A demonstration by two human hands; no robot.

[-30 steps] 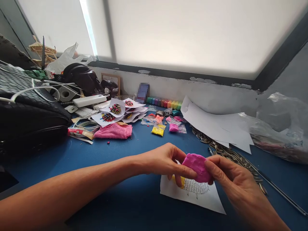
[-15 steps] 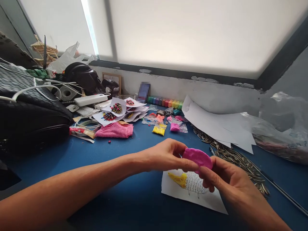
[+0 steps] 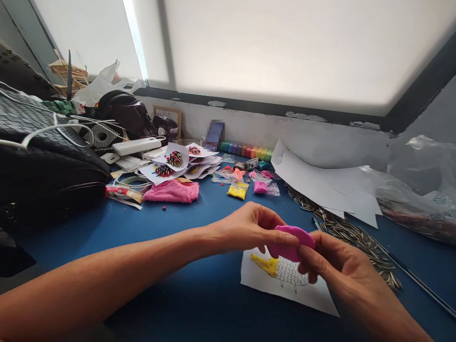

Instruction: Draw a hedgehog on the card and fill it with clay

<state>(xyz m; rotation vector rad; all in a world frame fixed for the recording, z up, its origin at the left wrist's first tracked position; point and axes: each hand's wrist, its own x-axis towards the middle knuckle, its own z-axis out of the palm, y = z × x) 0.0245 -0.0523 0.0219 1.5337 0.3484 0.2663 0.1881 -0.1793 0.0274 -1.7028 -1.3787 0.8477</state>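
left hand: pinched on a flat round magenta clay piece, thumb across its near face. right hand: pinching the same piece at its right edge. the two-sided grip probably keeps the soft piece from sagging. it is held over a white paper sheet bearing a black-line scalloped drawing and a yellow clay patch, presumably placed for reach. farther off: a clear-bagged yellow clay packet; rightward, a loose heap of striped seeds, apparently kept aside for room.
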